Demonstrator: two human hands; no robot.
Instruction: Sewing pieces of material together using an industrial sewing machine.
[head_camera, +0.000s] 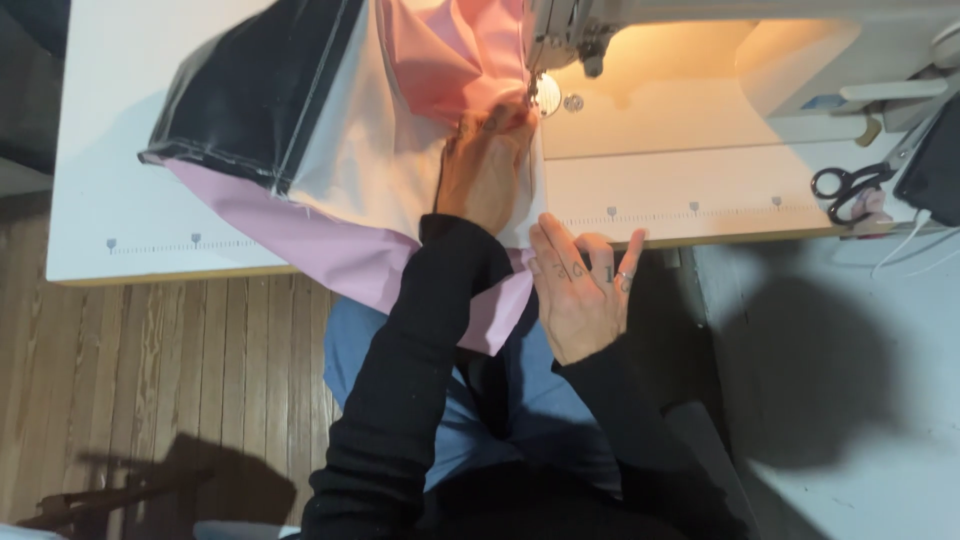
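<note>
Left hand (485, 170) flat, fingers spread on pink-and-white cotton fabric (370, 170) at frame centre; right hand (580, 285) released, steadying worktop (690, 190) edge; best fed slowly.

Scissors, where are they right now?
In the head view, the black-handled scissors lie at the far right of the sewing table, right of the sewing machine and beyond the right hand.

Two hands laid flat, black sleeves to the wrists

The left hand (484, 170) presses palm-down, fingers pointing forward; the right hand (582, 285) lies just beside it, fingers spread, a ring on one finger.
</note>
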